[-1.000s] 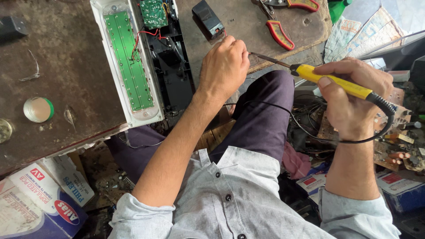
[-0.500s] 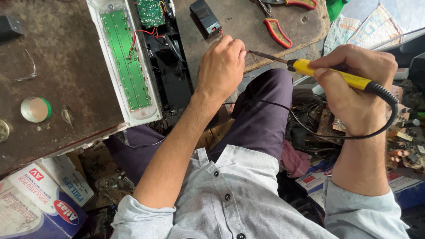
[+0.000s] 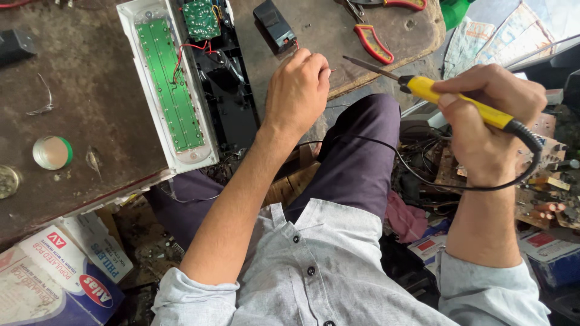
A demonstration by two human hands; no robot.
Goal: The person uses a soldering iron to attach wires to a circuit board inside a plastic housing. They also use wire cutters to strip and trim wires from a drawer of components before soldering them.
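Red-handled pliers, a green-rimmed round tin and printed cardboard boxes lie about.

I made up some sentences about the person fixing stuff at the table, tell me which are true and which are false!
1. The right hand holds a soldering iron with a yellow handle. True.
2. The left hand holds the red-handled pliers. False: the pliers lie on the table, apart from both hands.
3. A long green circuit board sits inside a white casing. True.
4. The iron's tip touches the green board. False: the tip points toward the left hand, far from that board.
5. A small black box lies on the table just beyond the left hand. True.
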